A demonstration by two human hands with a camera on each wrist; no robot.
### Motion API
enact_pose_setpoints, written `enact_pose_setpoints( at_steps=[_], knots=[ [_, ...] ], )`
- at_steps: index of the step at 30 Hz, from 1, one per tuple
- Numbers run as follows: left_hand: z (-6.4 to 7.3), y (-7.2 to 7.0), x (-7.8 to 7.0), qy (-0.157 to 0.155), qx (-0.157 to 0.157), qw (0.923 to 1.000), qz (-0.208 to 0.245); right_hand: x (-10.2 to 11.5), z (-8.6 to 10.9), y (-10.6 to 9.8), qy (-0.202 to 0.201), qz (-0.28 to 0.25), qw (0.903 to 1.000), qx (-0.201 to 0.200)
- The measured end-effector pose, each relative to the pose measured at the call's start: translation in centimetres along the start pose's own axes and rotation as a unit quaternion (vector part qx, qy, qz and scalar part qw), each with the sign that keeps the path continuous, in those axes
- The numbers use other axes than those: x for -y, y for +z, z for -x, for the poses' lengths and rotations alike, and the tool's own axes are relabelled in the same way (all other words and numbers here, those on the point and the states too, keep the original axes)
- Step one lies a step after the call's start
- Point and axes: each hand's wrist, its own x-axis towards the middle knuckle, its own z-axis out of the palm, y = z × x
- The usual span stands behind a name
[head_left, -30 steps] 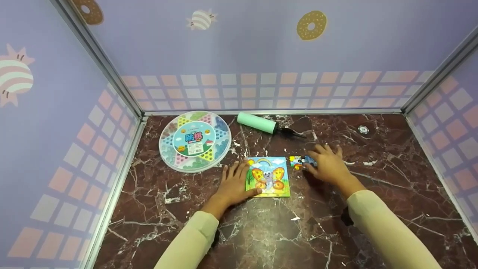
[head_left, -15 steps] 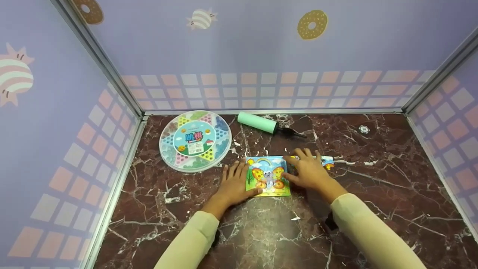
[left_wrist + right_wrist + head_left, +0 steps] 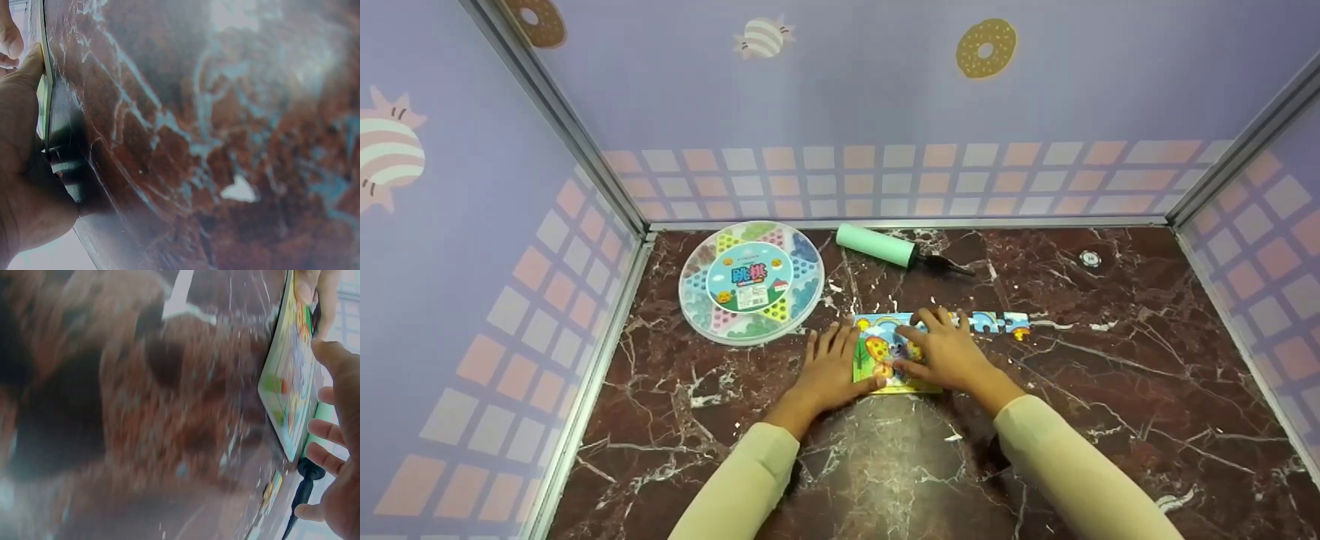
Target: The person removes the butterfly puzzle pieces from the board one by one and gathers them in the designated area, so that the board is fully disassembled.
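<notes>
A square butterfly jigsaw puzzle (image 3: 870, 379) with a rainbow and sun lies flat on the dark marbled table. My left hand (image 3: 829, 375) rests along its left side, thumb over the lower left corner; in the left wrist view the thumb presses on the board's edge (image 3: 47, 84). Over the right half of the picture is my right hand (image 3: 952, 356), its fingers spread and loosely bent, thumb and index close over the butterfly. No piece shows between those fingers in the right wrist view. Loose jigsaw pieces (image 3: 1017, 324) sit in a row right of the board, partly behind the right hand.
A round Chinese checkers set (image 3: 806, 300) in a clear case stands back left. Behind the puzzle lies a mint green hand pump (image 3: 877, 245) with a black nozzle. A small round chip (image 3: 1090, 259) is at the back right. Patterned walls (image 3: 885, 90) enclose the table.
The right hand has moved left from the loose pieces onto the puzzle, uncovering pieces; the row's right end now lies farther right. The left hand has stayed in place.
</notes>
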Motion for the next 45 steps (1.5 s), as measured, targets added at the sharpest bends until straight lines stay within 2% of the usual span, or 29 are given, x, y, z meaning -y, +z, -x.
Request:
enact_pose_setpoints(
  at_steps=[10,20,25,45],
  knots=[
    [0.2,-0.2,-0.2,0.003,-0.011,0.9999,-0.005,1.4,-0.5,0.9,-0.002,-0.036,0.9993,0.012],
    [-0.6,0.7,0.7,0.009,-0.004,0.9999,0.014,2.1,-1.2,1.2,-0.018,-0.030,0.9992,0.017],
    [-0.7,1.1,1.0,0.016,-0.015,0.9997,0.013,2.4,-1.4,1.3,-0.013,-0.031,0.9991,0.026],
    [-0.9,1.3,1.2,0.005,-0.008,0.9996,0.026,3.4,-2.4,1.1,-0.004,-0.021,0.9978,0.063]
  ],
)
